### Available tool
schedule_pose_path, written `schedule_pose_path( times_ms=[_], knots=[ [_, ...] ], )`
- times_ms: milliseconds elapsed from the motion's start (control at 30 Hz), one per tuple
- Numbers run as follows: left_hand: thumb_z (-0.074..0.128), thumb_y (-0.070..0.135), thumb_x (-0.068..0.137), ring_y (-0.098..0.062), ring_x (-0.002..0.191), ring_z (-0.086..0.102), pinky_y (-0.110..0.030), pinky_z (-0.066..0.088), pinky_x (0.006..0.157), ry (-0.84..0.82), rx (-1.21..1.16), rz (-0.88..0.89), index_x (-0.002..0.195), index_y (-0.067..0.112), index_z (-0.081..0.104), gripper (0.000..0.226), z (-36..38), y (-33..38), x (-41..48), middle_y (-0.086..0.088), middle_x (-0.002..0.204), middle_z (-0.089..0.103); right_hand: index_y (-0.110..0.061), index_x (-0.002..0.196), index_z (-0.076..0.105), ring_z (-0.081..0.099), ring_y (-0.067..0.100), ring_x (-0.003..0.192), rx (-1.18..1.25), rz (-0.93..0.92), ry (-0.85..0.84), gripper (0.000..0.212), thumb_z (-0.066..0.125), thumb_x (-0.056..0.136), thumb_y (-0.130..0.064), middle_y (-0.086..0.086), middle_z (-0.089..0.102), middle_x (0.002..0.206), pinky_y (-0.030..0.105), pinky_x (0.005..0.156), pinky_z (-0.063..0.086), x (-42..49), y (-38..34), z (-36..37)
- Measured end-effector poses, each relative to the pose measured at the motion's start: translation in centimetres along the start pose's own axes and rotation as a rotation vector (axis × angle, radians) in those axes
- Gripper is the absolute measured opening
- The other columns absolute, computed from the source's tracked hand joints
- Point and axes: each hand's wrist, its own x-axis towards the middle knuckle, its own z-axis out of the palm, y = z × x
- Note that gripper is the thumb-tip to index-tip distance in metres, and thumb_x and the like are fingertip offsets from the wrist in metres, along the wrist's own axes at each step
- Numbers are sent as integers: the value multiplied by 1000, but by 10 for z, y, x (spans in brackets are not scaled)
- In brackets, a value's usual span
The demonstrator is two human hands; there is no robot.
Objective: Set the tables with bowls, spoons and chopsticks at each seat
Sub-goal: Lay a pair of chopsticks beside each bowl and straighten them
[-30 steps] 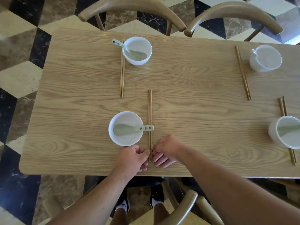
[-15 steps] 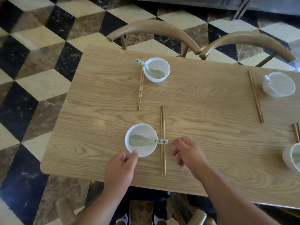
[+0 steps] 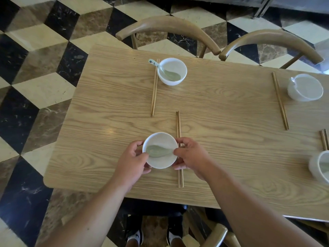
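Note:
At the near seat a white bowl (image 3: 160,158) stands on the wooden table (image 3: 231,143) with a pale green spoon (image 3: 158,151) lying inside. My left hand (image 3: 132,163) is closed on the bowl's left rim. From the other side my right hand (image 3: 191,155) clasps the right rim, and its fingers hide the spoon's handle. A pair of wooden chopsticks (image 3: 178,124) lies just right of the bowl, pointing away from me; its middle runs under my right hand.
Across the table sit another bowl with a spoon (image 3: 171,71) and chopsticks (image 3: 154,88). At the right are two more bowls (image 3: 305,87) (image 3: 319,167), each beside chopsticks (image 3: 280,102) (image 3: 324,139). Curved wooden chairs (image 3: 170,27) (image 3: 270,39) stand behind, and one (image 3: 217,234) near my feet.
Both hands left the near ends of the chopsticks, opened, and moved up to close on the bowl's two sides. The spoon handle, earlier lying over the chopsticks, is now hidden. The view pulled back.

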Motion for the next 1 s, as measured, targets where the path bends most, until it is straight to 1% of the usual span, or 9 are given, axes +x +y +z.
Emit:
schedule_pose_path(
  times_ms=[67, 167, 233, 300, 367, 467, 533, 767, 1000],
  knots=[
    [62, 11, 101, -21, 82, 76, -38, 67, 72, -9, 1, 13, 131, 32, 58, 37, 0, -3, -3, -4, 108, 75, -22, 123, 68, 74, 26, 66, 50, -11, 21, 26, 68, 98, -17, 9, 74, 102, 41, 67, 64, -6, 0, -4],
    [64, 26, 102, -26, 71, 74, -42, 67, 69, 89, -63, 7, 118, 20, 66, 17, -2, -13, -9, -8, 99, 75, -17, 102, 73, 66, 22, 57, 88, -54, 340, 13, 61, 99, -23, 9, 72, 89, 48, 64, 65, -13, 12, -19],
    [62, 29, 98, -22, 60, 67, -46, 63, 65, 195, -42, -14, 100, 7, 68, 23, 0, -29, -19, -12, 85, 70, -21, 90, 71, 68, 23, 60, -112, -70, 508, 12, 60, 96, -23, 3, 73, 77, 52, 67, 66, -20, 31, -25],
    [63, 31, 93, -18, 53, 66, -49, 63, 63, 175, 133, -28, 86, 5, 69, 27, 7, -51, -31, -12, 70, 68, -27, 89, 69, 73, 21, 69, -313, -67, 476, 6, 64, 93, -28, -5, 74, 79, 46, 70, 65, -29, 52, -21],
    [68, 28, 99, -14, 56, 70, -45, 66, 66, 43, 283, -11, 84, 17, 74, 20, 22, -66, -45, -5, 68, 73, -29, 93, 70, 72, 16, 72, -402, -43, 413, 2, 68, 93, -30, -7, 74, 82, 37, 69, 63, -36, 67, -13],
    [73, 30, 98, -5, 71, 75, -40, 65, 78, -11, 279, 32, 96, 32, 78, 6, 48, -70, -52, 9, 77, 78, -27, 97, 74, 71, 10, 73, -438, -52, 412, 6, 71, 93, -31, -8, 75, 80, 31, 68, 60, -39, 77, -6],
    [73, 34, 98, -1, 83, 76, -33, 63, 85, 0, 281, 47, 108, 36, 78, 11, 61, -67, -48, 14, 89, 80, -26, 98, 75, 72, 9, 74, -438, -48, 403, 6, 72, 93, -28, -7, 76, 79, 29, 67, 58, -39, 78, -2],
    [70, 32, 99, -2, 86, 76, -34, 62, 87, 26, 332, 52, 102, 31, 83, 13, 73, -64, -33, 15, 87, 81, -23, 74, 73, 76, 18, 68, -365, 26, 349, 15, 72, 89, -18, -5, 77, 64, 39, 72, 65, -37, 71, 14],
    [69, 32, 100, 2, 85, 72, -15, 49, 69, 57, 439, 81, 100, 33, 82, 13, 74, -62, -31, 17, 86, 79, -17, 77, 76, 78, 27, 73, -305, 66, 300, 12, 72, 88, -17, 0, 78, 66, 47, 74, 66, -35, 69, 13]
  ],
)
